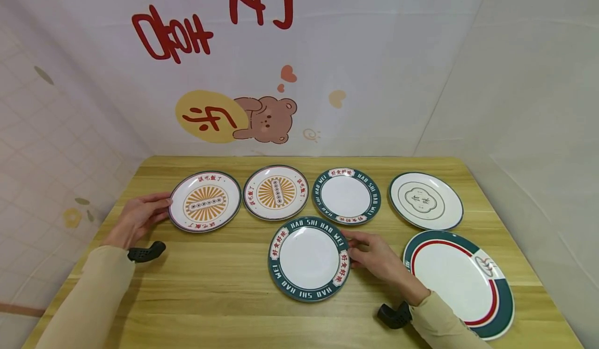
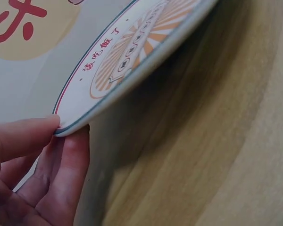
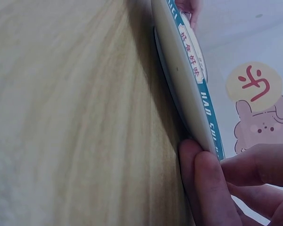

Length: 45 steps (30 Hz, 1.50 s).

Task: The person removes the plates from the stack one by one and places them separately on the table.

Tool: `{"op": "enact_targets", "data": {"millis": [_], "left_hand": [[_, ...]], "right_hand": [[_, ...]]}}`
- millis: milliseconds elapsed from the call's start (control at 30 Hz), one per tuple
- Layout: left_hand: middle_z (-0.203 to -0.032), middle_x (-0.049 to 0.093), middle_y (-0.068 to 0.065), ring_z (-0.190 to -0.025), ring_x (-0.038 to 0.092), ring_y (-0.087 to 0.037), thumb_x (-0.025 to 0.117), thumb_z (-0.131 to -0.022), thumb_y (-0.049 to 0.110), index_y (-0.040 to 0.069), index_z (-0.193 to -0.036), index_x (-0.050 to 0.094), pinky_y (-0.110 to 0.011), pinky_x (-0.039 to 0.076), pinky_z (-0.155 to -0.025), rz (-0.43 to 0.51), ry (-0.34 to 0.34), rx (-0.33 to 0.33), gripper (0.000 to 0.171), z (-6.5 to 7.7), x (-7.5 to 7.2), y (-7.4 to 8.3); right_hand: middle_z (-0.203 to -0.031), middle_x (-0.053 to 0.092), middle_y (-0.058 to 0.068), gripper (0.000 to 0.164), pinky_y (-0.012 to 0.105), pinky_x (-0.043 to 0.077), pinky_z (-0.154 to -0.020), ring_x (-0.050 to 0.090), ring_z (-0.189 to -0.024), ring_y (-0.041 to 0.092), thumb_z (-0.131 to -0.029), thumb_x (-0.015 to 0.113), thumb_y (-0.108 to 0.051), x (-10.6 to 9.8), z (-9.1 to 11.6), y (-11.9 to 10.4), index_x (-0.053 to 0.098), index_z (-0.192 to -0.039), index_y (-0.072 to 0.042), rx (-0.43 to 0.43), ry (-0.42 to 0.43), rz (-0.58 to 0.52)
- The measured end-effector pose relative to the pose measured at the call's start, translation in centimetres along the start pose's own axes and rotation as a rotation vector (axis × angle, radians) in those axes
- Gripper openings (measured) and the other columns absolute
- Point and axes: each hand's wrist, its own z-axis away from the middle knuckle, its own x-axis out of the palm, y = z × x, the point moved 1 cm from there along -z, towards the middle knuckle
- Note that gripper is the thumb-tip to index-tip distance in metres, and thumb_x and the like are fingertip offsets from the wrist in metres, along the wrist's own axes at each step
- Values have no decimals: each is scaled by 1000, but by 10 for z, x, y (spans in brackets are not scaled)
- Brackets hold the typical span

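Observation:
My left hand pinches the left rim of a white plate with an orange sunburst. In the left wrist view the thumb lies on top of this sunburst plate and fingers curl beneath, its underside raised over the wood. With my right hand I pinch the right edge of a green-rimmed plate near the middle of the table. The right wrist view shows fingers under the green-rimmed plate and the thumb at its rim, close over the wood.
Along the back stand a second sunburst plate, another green-rimmed plate and a white plate with a grey emblem. A large oval plate lies at the right, beside my right forearm. The wooden table meets a printed cloth wall.

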Motion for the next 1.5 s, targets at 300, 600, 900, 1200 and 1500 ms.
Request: {"op": "enact_targets", "data": {"millis": [300,600,900,1200,1500], "left_hand": [[-92,76,7,-85,74,-8,70,-96,-1,19,-92,81,-26,62,-79,47,-8,37,24,6,0,-6],[-100,75,8,-93,73,-7,66,-100,2,5,-130,68,-26,60,-86,42,16,130,30,21,2,-11],[-142,59,-23,-110,62,-8,61,-103,20,-2,-144,58,-5,48,-77,-600,346,397,46,57,47,-17],[-139,59,-25,-130,56,-35,62,-103,13,-3,-142,57,-2,43,-89,-611,178,566,42,95,103,-33],[-141,59,-23,-131,56,-36,64,-103,10,-1,-143,56,-11,46,-95,-601,-10,508,43,118,144,-53]], "right_hand": [[-116,65,16,49,31,63,-73,62,-99,26,-98,62,0,1,1,0,56,-147,1,-1,2,7],[-135,60,23,47,31,63,-75,64,-102,26,-101,59,-1,3,2,0,55,-147,1,6,14,1],[-119,63,17,48,31,63,-75,63,-99,26,-99,61,0,4,3,1,55,-147,0,22,26,18],[-117,64,14,47,31,63,-74,63,-98,24,-98,61,0,4,2,1,59,-145,-5,56,62,39],[-120,66,15,47,30,63,-75,63,-97,24,-101,60,-1,3,2,2,57,-147,-4,21,34,41]]}}
